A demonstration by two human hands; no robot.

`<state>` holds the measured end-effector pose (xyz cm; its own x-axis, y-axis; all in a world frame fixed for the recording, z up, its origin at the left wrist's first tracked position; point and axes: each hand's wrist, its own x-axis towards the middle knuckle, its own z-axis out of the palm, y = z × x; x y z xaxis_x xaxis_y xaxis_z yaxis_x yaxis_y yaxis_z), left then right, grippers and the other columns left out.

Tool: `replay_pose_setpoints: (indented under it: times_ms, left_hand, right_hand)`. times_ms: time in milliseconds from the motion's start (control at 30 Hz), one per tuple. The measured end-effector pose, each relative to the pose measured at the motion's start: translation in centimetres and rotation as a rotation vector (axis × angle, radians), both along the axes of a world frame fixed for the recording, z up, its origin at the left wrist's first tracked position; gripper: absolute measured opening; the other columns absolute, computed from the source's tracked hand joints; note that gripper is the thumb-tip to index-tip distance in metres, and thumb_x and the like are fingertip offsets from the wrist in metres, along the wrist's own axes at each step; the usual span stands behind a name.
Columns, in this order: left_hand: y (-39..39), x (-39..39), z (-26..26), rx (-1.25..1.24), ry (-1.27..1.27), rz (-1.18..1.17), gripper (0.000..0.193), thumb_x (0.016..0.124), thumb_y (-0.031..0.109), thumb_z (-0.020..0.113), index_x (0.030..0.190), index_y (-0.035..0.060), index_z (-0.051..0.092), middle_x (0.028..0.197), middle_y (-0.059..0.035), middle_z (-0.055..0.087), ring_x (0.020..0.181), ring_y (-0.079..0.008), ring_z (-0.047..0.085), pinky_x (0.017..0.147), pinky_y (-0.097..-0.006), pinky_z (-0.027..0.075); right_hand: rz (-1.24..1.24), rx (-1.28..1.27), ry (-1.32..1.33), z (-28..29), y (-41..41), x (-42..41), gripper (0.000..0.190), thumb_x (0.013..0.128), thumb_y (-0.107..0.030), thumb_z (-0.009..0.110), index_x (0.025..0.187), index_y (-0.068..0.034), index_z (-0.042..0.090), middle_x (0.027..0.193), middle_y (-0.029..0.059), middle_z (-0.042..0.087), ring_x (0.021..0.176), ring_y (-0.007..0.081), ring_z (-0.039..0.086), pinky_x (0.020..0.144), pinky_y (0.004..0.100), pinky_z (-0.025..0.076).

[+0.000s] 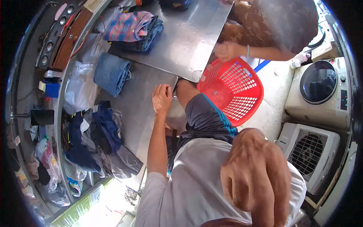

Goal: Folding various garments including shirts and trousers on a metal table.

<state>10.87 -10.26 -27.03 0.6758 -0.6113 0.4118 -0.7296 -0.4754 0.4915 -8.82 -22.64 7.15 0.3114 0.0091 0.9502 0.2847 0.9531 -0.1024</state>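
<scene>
My left hand [162, 99] is over the edge of the metal table [139, 96], with its fingers loosely bent and nothing seen in it. Close to the camera, my right hand [255, 176] is raised in front of my white shirt; its fingers are bent and its palm is hidden. Folded light-blue jeans [110, 73] lie on the table beyond my left hand. Farther up, a folded plaid cloth [129, 27] rests on folded dark jeans [153, 39]. A heap of dark and grey clothes [99, 136] lies at the left.
A red plastic laundry basket [241, 93] stands beside my leg. Another person's hand [228, 51] is above its rim. To the right are a front-loading washing machine [317, 88] and a white fan unit [309, 153]. Clear plastic bags [79, 85] lie along the left side.
</scene>
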Motion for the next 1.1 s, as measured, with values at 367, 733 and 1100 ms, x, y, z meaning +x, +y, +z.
replay_pose_setpoints:
  times_ms: [367, 733, 1100]
  left_hand:
    - [15.3, 8.3, 7.2, 0.255, -0.359, 0.656, 0.037, 0.084, 0.024, 0.079, 0.120, 0.0173, 0.073, 0.142, -0.0074, 0.059, 0.133, -0.0344, 0.052, 0.105, -0.0555, 0.042]
    - [25.6, 1.2, 6.6, 0.123, -0.210, 0.601, 0.053, 0.075, -0.003, 0.075, 0.127, 0.0120, 0.071, 0.111, -0.0150, 0.063, 0.104, -0.0356, 0.064, 0.089, -0.0439, 0.055]
    - [13.9, -10.7, 12.4, -0.982, 0.404, 0.330, 0.022, 0.099, 0.007, 0.062, 0.119, -0.0010, 0.062, 0.113, -0.0062, 0.063, 0.111, -0.0162, 0.058, 0.102, -0.0292, 0.042]
  right_hand:
    - [0.121, -0.323, 0.105, -4.7, -1.3, 0.3, 0.022, 0.099, -0.018, 0.070, 0.110, 0.000, 0.077, 0.116, 0.0259, 0.070, 0.095, 0.0381, 0.073, 0.082, 0.0477, 0.061]
    - [-0.502, -0.843, 1.321, -24.9, 1.5, 1.1, 0.046, 0.101, -0.020, 0.063, 0.143, -0.003, 0.055, 0.123, 0.0156, 0.068, 0.102, 0.0225, 0.069, 0.088, 0.0342, 0.056]
    - [-0.141, -1.002, 1.348, -27.7, 8.0, 4.2, 0.082, 0.087, -0.007, 0.081, 0.157, -0.005, 0.038, 0.133, 0.0082, 0.064, 0.114, 0.0153, 0.064, 0.097, 0.0311, 0.053]
